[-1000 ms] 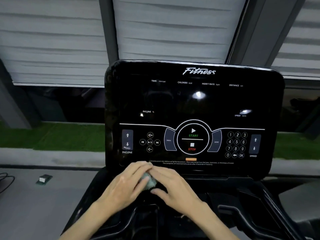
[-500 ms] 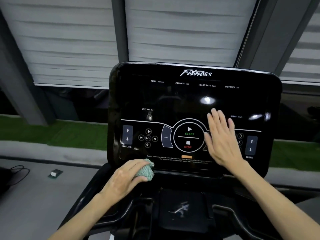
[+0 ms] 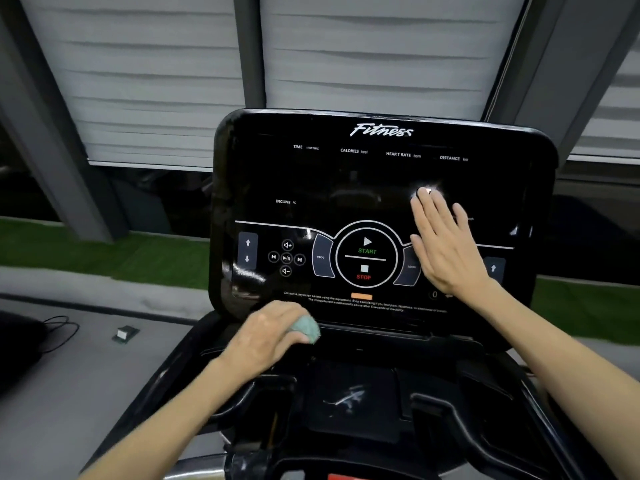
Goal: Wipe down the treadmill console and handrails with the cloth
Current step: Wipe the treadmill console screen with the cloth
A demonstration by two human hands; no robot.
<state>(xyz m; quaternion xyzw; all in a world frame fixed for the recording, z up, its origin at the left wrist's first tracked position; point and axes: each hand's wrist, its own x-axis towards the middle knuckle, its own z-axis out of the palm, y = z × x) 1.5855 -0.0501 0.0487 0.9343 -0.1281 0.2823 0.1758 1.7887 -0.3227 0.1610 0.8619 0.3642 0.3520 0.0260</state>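
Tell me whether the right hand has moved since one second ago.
Yes. The right hand has left the cloth at the lower edge of the console and gone up and right; it now lies flat right of the START/STOP dial.

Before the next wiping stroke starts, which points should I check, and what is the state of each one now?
1. Cloth held firmly: ok. The left hand has a closed grip on the bunched green cloth.
2. Cloth at the console: ok. It sits by the lower edge of the console.
3. Cloth pressing on the surface: cannot tell.
4. Right hand off the controls: not ok. The right hand lies flat on the panel, just right of the START button.
5. Console idle: ok. No numbers are lit.
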